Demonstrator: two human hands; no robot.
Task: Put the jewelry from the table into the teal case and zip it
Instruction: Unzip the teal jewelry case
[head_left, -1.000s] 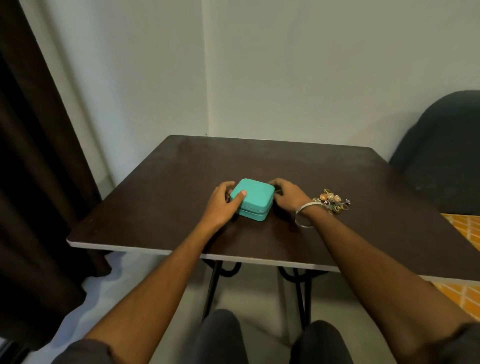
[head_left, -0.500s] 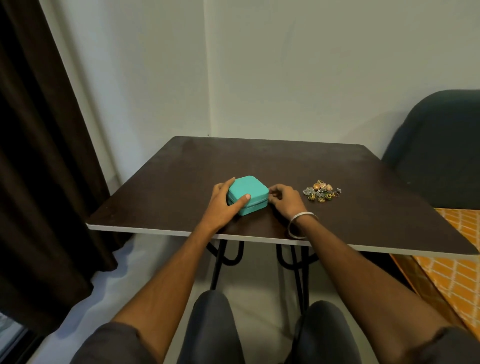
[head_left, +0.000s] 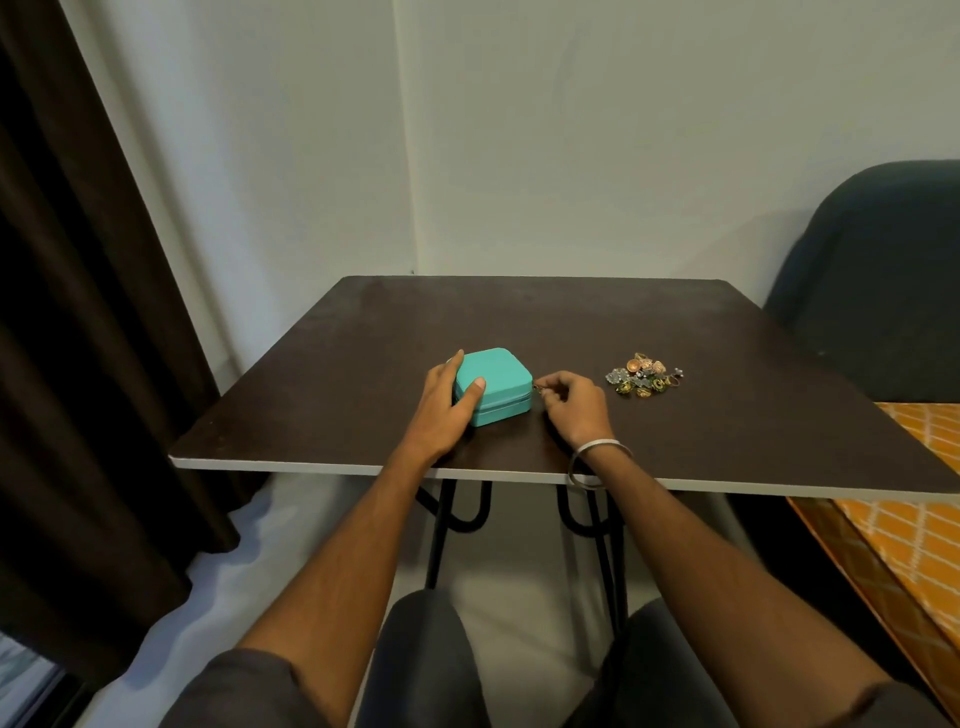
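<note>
A small teal case (head_left: 496, 376) with rounded corners sits closed near the front of the dark table (head_left: 545, 322). My left hand (head_left: 444, 402) grips its left side, thumb resting on the lid. At the case's right corner my right hand (head_left: 574, 408) pinches the small metal zipper pull (head_left: 537, 388). A silver bangle (head_left: 597, 462) hangs on my right wrist. A heap of gold and silver jewelry (head_left: 644, 375) lies on the table to the right of my right hand, apart from it.
The table's white front edge (head_left: 311, 466) runs just under my wrists. A dark chair (head_left: 883, 291) stands at the right. A dark curtain (head_left: 78, 312) hangs at the left. An orange patterned cloth (head_left: 924, 509) lies at the lower right.
My right hand has slid from the case's far right side to its right corner, pinching the zipper pull. The view has pulled back and tilted up.
</note>
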